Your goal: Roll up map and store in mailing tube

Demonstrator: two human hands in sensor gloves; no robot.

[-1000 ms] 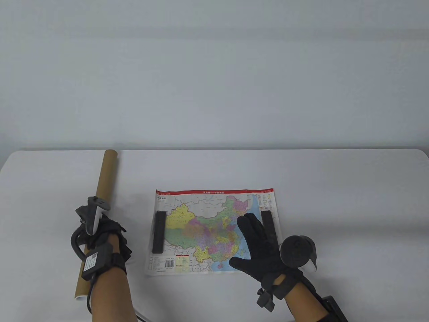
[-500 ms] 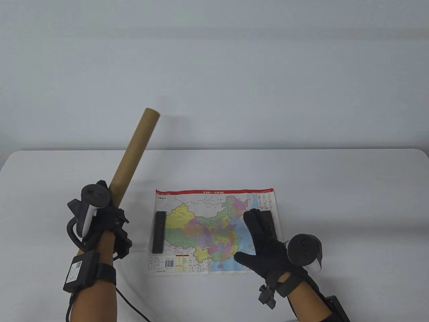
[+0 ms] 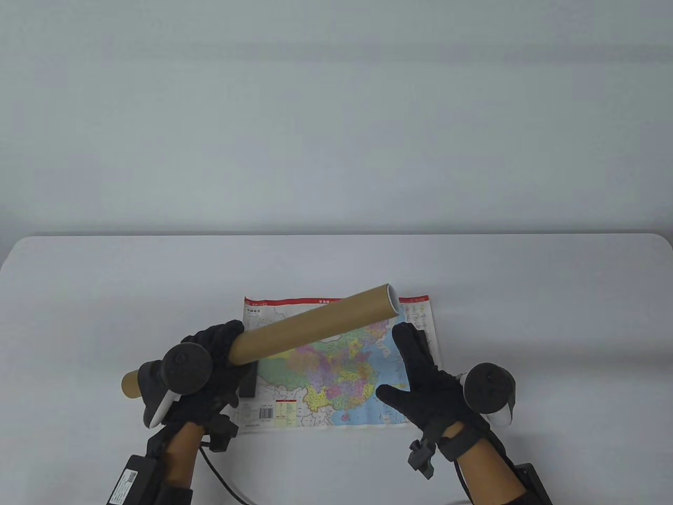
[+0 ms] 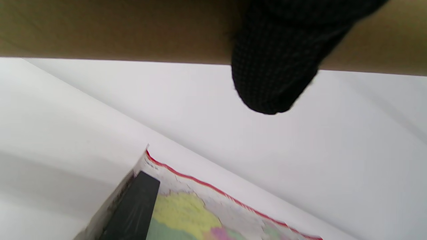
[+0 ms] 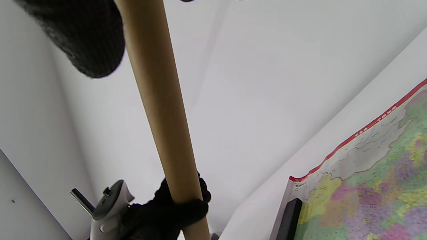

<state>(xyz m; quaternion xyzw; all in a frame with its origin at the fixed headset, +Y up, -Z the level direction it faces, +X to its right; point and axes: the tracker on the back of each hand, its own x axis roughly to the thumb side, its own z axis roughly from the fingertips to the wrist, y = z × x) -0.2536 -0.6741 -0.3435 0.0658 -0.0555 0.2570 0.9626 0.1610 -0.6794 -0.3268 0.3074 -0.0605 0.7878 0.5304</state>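
The brown mailing tube [image 3: 310, 329] is held in the air, slanting across above the map with its white-rimmed open end at the upper right. My left hand [image 3: 221, 350] grips it near its left end, fingers wrapped around it; the right wrist view shows the same grip [image 5: 173, 208]. The flat colour map [image 3: 336, 379] lies unrolled on the white table [image 3: 499, 273]. My right hand [image 3: 420, 376] is open with fingers spread over the map's right part, just below the tube's open end. In the left wrist view the tube [image 4: 100, 30] crosses the top.
A black weight bar [image 3: 248, 386] lies on the map's left side, partly hidden by my left hand; it also shows in the left wrist view [image 4: 133, 210]. The bar on the map's right side is hidden behind my right hand.
My left hand lifted the tube off the table at the left and swung it round to lie across above the map. My right hand drifted slightly right, still open.
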